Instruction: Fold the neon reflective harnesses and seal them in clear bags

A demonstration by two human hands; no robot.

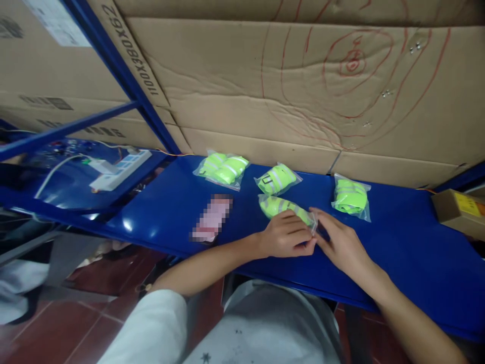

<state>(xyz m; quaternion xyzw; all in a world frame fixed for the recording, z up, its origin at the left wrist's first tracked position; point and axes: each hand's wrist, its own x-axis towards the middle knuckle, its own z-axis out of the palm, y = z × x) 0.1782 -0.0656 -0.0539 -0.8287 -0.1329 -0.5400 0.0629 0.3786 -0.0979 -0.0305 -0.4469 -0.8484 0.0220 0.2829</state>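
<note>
Both hands are at a clear plastic bag (273,205) holding a folded neon-yellow reflective garment with pale stripes. My left hand (288,235) is closed, its fingers pinching the bag's right end and covering part of it. Fingers of my right hand (341,241) grip the same end from the other side, at the bag's edge. Just behind lies another bagged yellow garment (278,178), with a dark buckle-like shape on it. Farther left is a wider bagged pair of yellow bundles (223,168). To the right rests one more bagged garment (350,196).
A blurred-out pink phone-like object (212,218) lies left of my hands on the blue table (409,253). A white power strip (121,171) is beyond the blue frame post. Tall cardboard (227,71) rises behind the table. At far right stands a small carton (454,212).
</note>
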